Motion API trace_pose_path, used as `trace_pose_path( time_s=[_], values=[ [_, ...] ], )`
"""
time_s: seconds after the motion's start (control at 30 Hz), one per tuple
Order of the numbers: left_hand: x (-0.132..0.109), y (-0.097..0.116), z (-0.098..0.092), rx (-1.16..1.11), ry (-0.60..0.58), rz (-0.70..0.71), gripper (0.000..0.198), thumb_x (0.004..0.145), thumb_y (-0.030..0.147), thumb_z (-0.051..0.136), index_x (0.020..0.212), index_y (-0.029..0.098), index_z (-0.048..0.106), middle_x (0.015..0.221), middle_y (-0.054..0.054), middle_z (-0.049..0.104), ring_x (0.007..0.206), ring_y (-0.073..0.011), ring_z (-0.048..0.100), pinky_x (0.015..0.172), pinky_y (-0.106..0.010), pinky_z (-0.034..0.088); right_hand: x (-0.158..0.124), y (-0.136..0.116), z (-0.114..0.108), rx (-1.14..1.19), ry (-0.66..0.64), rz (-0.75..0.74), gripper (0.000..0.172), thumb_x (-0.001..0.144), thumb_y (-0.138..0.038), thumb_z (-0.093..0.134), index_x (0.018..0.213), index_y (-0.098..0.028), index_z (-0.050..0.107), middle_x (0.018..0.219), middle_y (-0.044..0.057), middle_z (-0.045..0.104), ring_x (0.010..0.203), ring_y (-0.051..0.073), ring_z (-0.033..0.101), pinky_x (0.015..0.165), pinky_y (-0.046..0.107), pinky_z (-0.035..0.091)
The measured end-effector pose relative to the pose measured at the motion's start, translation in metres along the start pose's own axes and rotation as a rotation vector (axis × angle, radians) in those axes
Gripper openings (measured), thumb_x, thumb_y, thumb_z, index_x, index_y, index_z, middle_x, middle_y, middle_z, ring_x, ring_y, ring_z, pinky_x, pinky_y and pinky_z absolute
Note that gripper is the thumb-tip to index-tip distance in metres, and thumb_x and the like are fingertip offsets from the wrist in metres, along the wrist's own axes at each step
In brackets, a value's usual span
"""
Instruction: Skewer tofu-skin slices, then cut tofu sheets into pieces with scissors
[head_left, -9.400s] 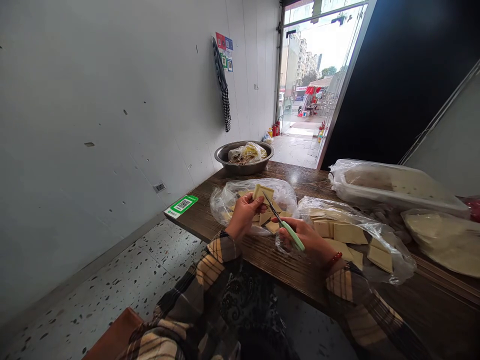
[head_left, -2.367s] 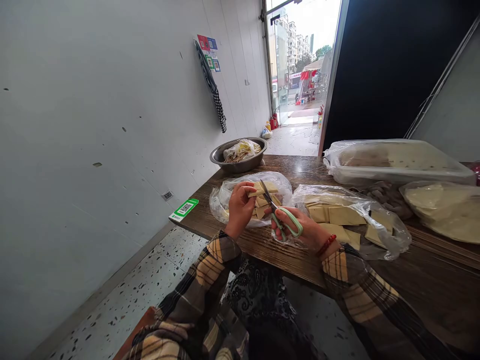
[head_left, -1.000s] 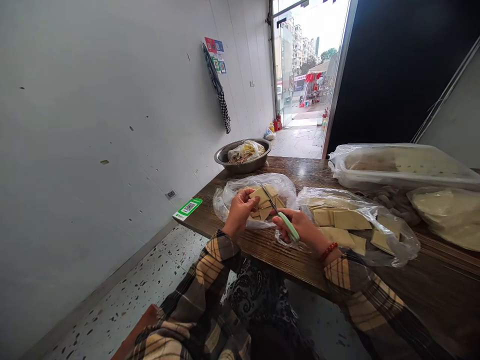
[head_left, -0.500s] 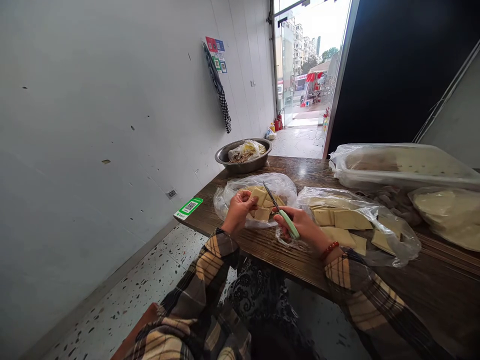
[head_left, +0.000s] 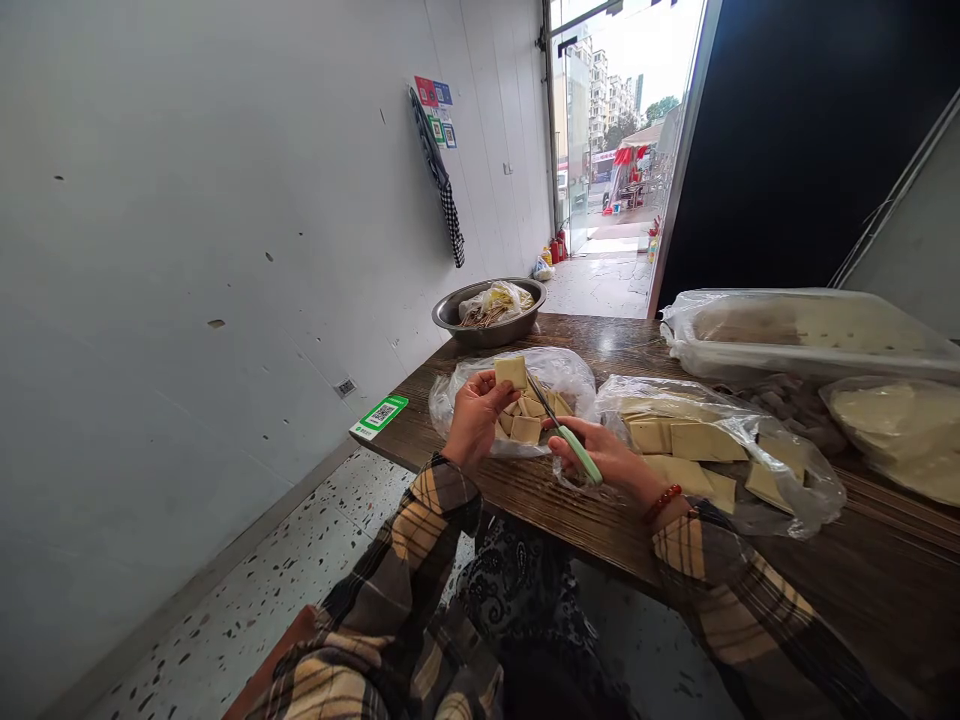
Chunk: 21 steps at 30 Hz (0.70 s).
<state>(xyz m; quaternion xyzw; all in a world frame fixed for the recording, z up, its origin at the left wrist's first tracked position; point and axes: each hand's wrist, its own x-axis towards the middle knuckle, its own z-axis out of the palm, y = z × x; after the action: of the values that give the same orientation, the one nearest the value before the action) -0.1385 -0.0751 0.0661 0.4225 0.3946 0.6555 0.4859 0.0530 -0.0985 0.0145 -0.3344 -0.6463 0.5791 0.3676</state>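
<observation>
Between thumb and fingers, my left hand [head_left: 475, 415] holds up a pale yellow square piece [head_left: 511, 373]. My right hand [head_left: 596, 452] is closed on scissors with light green handles [head_left: 579, 455]; their dark blades point up and left, close to the square's right side. Beneath both hands lies an open clear plastic bag [head_left: 571, 368] with several small pale squares [head_left: 526, 430] in it. To the right, a second clear bag [head_left: 814, 500] holds several larger flat yellowish sheets [head_left: 705, 441].
A metal bowl [head_left: 487, 333] with a plastic bag and thin sticks stands at the table's back left. A green QR card [head_left: 381, 414] lies at the left corner. A plastic-wrapped tray [head_left: 810, 335] and another bag [head_left: 900, 430] are at the right.
My left hand has raised the square piece slightly and turned it more upright. The scissor blades, previously a little left of the handles, are now nearer the square's edge.
</observation>
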Motion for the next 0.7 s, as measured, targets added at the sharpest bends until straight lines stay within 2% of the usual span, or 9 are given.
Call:
trace_pose_path(
  time_s=[0.23,0.4,0.53,0.7],
  values=[
    [-0.006,0.005,0.005,0.111,-0.040,-0.090,0.039,0.063,0.030,0.083,0.088,0.012,0.059,0.073,-0.003,0.068,0.060,-0.0130,0.067,0.060,-0.026,0.054,-0.002,-0.006,-0.001,-0.007,-0.049,0.009,0.055,0.074,-0.055,0.069,0.114,-0.017,0.063,0.071,-0.001,0.055,0.057,0.010,0.050,0.050,0.024,0.043],
    [-0.009,0.005,0.007,0.124,-0.076,-0.081,0.039,0.063,0.033,0.083,0.087,0.012,0.059,0.070,-0.003,0.068,0.058,-0.0121,0.065,0.061,-0.026,0.054,-0.005,-0.010,0.000,0.092,-0.097,0.035,0.058,0.074,-0.057,0.069,0.113,-0.016,0.060,0.073,-0.001,0.055,0.058,0.010,0.049,0.054,0.025,0.043],
    [-0.007,0.005,0.006,0.131,-0.083,-0.077,0.037,0.064,0.031,0.081,0.087,0.011,0.059,0.071,-0.003,0.067,0.057,-0.0120,0.065,0.060,-0.026,0.052,-0.009,-0.016,0.003,0.196,-0.112,0.047,0.062,0.071,-0.062,0.070,0.110,-0.016,0.059,0.077,0.001,0.057,0.062,0.012,0.052,0.054,0.025,0.043],
    [-0.006,0.005,0.005,0.148,-0.092,-0.066,0.029,0.066,0.025,0.077,0.085,0.012,0.059,0.069,-0.001,0.065,0.054,-0.0100,0.063,0.057,-0.024,0.050,-0.016,-0.026,0.004,0.275,-0.142,0.060,0.059,0.073,-0.060,0.070,0.110,-0.016,0.061,0.081,0.003,0.059,0.066,0.013,0.055,0.055,0.024,0.044]
  ],
)
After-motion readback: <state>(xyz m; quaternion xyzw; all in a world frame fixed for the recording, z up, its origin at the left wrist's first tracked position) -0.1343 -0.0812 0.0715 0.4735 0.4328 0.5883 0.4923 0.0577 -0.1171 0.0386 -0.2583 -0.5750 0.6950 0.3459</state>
